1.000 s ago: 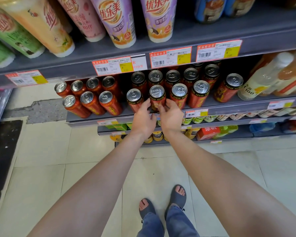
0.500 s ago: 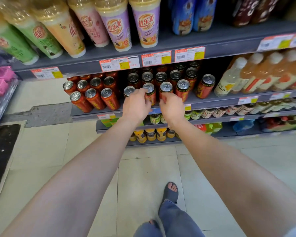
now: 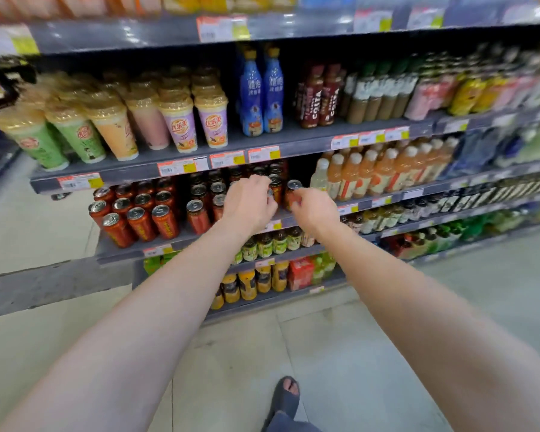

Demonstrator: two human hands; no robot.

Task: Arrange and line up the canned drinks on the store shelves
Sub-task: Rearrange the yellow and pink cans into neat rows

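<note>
A foot (image 3: 286, 395) in a dark sandal stands on the pale tiled floor (image 3: 340, 353) at the near edge. Both bare arms reach away from it to the can shelf (image 3: 119, 252).

The left hand (image 3: 248, 205) lies knuckles-up over the middle rows of red cans (image 3: 141, 218). Its fingers curl down over the can tops, but whether they grip one is hidden by the hand itself. Just right of it, the right hand (image 3: 317, 210) has its fingers curled round the lower body of the end can (image 3: 293, 190), which stands upright at the right end of the group, near the shelf's front edge. The other cans stand in rows running left from the hands, silver tops up, with a gap partway along.

Below that shelf sit small jars (image 3: 272, 243). Right of the cans stand orange bottles (image 3: 384, 169). On the shelf above are lidded cups (image 3: 181, 126) at left and two blue bottles (image 3: 262, 95) further right. The far right is blurred.
</note>
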